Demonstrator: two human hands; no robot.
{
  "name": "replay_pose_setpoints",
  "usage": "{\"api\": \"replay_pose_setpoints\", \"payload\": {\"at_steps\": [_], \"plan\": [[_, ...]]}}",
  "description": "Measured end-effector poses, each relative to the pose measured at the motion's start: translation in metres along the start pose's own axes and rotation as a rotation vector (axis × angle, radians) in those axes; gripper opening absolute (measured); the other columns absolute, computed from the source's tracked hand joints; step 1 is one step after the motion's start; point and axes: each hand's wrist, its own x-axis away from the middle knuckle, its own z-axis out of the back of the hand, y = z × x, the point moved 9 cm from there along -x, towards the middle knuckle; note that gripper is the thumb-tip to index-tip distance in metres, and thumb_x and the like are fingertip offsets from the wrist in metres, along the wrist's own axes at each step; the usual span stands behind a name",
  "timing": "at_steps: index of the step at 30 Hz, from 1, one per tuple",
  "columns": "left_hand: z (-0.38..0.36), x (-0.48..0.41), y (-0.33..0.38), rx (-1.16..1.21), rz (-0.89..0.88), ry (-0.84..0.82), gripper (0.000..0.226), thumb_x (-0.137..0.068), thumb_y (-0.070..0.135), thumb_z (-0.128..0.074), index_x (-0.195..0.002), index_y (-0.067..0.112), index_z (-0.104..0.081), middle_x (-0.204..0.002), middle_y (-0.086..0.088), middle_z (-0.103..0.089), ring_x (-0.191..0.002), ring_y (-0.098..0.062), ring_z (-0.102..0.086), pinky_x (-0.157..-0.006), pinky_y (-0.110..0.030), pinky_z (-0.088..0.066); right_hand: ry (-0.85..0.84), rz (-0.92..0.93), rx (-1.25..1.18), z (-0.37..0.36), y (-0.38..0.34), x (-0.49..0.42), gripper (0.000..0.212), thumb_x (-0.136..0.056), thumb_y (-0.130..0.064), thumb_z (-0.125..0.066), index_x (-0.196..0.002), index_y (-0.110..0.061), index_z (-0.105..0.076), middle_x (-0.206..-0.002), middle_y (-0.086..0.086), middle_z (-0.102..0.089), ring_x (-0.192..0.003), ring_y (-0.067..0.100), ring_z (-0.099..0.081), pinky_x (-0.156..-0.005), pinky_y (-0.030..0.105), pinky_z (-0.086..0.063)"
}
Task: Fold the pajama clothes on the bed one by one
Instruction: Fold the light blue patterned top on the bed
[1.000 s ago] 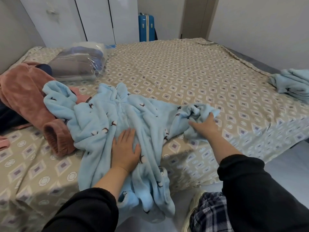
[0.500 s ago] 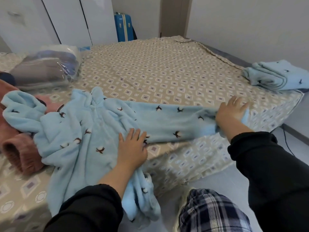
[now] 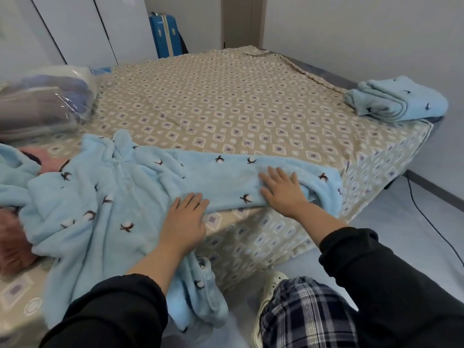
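The person leans over the near edge of the bed (image 3: 226,96) with both forearms reaching forward out of black sleeves. The left grip (image 3: 184,222) lies palm down on a light blue fleece pajama top (image 3: 100,202) printed with small dark motifs. Its fingers are straight and close together, pointing away and slightly right, and it holds nothing. The right grip (image 3: 281,192) also rests flat, with its fingers spread and straight. It presses on the top's sleeve (image 3: 226,177), which stretches from the garment's body past this grip toward the bed's corner.

The body of the top spreads to the left of the left grip. Its hem hangs over the bed's edge below that wrist. Beyond the right grip, at the bed's far right corner, sits a folded pajama piece (image 3: 396,101) in the same blue fabric. Far left of the left grip a pink fleece garment (image 3: 12,247) lies partly under the top. Behind that is a clear plastic bag (image 3: 42,101) of clothing.
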Motion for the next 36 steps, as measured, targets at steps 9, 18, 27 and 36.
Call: {"api": "replay_pose_setpoints", "payload": {"at_steps": [9, 18, 27, 36], "plan": [[-0.003, -0.004, 0.011, -0.11, -0.146, 0.051, 0.057, -0.08, 0.023, -0.032, -0.126, 0.01, -0.062, -0.134, -0.013, -0.058, -0.125, -0.032, -0.054, -0.106, -0.047, -0.031, 0.053, -0.57, -0.18, 0.018, 0.12, -0.011, 0.051, -0.101, -0.025, -0.025, -0.151, -0.017, -0.017, -0.157, 0.008, -0.016, -0.142, 0.032, -0.015, -0.113, 0.053, -0.023], [-0.022, -0.031, 0.047, -0.147, -0.194, -0.1, 0.076, -0.088, 0.048, -0.011, -0.149, 0.008, -0.032, -0.153, -0.019, -0.032, -0.141, -0.034, -0.033, -0.115, -0.049, -0.021, 0.018, -0.633, 0.098, 0.055, 0.144, -0.029, 0.026, -0.088, 0.0, -0.05, -0.113, 0.0, -0.056, -0.112, 0.016, -0.061, -0.102, 0.033, -0.06, -0.078, 0.037, -0.05], [-0.019, -0.033, 0.059, -0.162, -0.343, -0.02, 0.057, -0.091, 0.039, -0.034, -0.142, 0.017, -0.048, -0.143, -0.014, -0.049, -0.128, -0.031, -0.052, -0.098, -0.051, -0.044, 0.413, -0.829, -0.484, 0.049, 0.189, -0.011, 0.063, -0.099, -0.025, -0.042, -0.153, -0.013, -0.011, -0.159, 0.009, -0.011, -0.143, 0.03, -0.021, -0.116, 0.047, -0.018], [-0.02, -0.035, 0.061, -0.114, -0.309, -0.034, 0.054, -0.094, 0.032, -0.029, -0.14, 0.013, -0.049, -0.142, -0.016, -0.049, -0.13, -0.034, -0.049, -0.103, -0.052, -0.039, 0.263, -1.159, -1.638, -0.081, 0.165, 0.054, 0.066, -0.084, -0.057, -0.062, -0.133, -0.017, -0.042, -0.124, 0.013, -0.055, -0.111, 0.034, -0.057, -0.1, 0.049, -0.046]]}}
